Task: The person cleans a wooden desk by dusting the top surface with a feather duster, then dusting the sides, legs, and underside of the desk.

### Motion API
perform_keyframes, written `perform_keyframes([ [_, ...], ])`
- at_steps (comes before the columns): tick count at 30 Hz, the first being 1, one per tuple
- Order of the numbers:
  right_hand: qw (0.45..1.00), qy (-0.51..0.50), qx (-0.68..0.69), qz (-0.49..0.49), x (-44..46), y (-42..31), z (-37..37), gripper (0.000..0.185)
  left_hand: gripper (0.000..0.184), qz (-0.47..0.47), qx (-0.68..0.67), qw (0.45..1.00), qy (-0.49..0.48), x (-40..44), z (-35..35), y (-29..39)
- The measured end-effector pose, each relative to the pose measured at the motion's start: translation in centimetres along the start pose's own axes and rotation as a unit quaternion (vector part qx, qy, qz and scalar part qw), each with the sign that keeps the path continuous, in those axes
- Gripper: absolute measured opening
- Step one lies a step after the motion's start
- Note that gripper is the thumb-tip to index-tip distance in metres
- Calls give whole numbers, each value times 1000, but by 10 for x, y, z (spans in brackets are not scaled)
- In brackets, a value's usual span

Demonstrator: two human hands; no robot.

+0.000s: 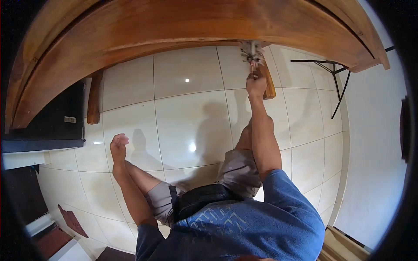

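My right hand (257,85) is wrapped round the handle of a feather duster (251,52), with the arm stretched forward. The duster's grey and white feathers are at the lower edge of a large wooden piece of furniture (191,26), overlapping it in view; they look slightly blurred. Just behind the duster stands a wooden leg (268,80). My left hand (118,145) hangs over the tiled floor at the left, its fingers curled in, and I see no object in it.
A black box-like appliance (48,117) stands at the left beside another wooden leg (94,98). Thin black metal legs (334,76) are at the right, near the white wall (370,161). Glossy pale tiles (187,117) cover the floor. A dark reddish piece (73,221) lies lower left.
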State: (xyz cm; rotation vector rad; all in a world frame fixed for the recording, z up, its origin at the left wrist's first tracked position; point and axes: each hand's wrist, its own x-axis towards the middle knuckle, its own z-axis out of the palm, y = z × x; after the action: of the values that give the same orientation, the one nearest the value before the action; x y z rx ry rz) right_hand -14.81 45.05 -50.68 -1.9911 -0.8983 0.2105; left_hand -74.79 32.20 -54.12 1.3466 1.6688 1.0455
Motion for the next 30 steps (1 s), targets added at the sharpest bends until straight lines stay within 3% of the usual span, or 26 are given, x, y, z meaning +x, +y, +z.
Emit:
perform_keyframes([
  [4,990,-128,59,-14,-11,12,19,18,15,26,22,999,-23,7,12,-6],
  [7,949,-269,121,114,-14,7,21,14,13,15,57,997,-48,15,23,-5],
  [11,993,-81,69,50,2,80,77,18,12,49,87,994,-55,21,40,14],
  [14,975,-186,119,4,-7,83,91,18,13,39,28,997,-59,28,49,29],
  [17,953,-275,106,65,-13,51,78,17,15,29,31,996,-76,38,51,56],
  [18,947,-260,126,143,-15,37,71,19,15,25,45,995,-84,42,48,69],
  [21,976,-106,127,145,-20,56,105,16,18,41,110,987,-107,52,41,123],
  [23,978,-125,142,91,-32,82,149,16,17,67,166,976,-127,66,34,145],
  [25,961,-201,168,93,-41,64,145,12,16,78,211,964,-145,78,30,177],
  [27,906,-339,205,147,-50,3,89,7,14,109,219,961,-127,79,35,194],
  [28,899,-332,226,174,-51,8,99,6,14,107,222,962,-118,78,37,199],
  [30,942,-203,216,160,-52,24,132,7,14,100,230,961,-120,74,29,193],
])
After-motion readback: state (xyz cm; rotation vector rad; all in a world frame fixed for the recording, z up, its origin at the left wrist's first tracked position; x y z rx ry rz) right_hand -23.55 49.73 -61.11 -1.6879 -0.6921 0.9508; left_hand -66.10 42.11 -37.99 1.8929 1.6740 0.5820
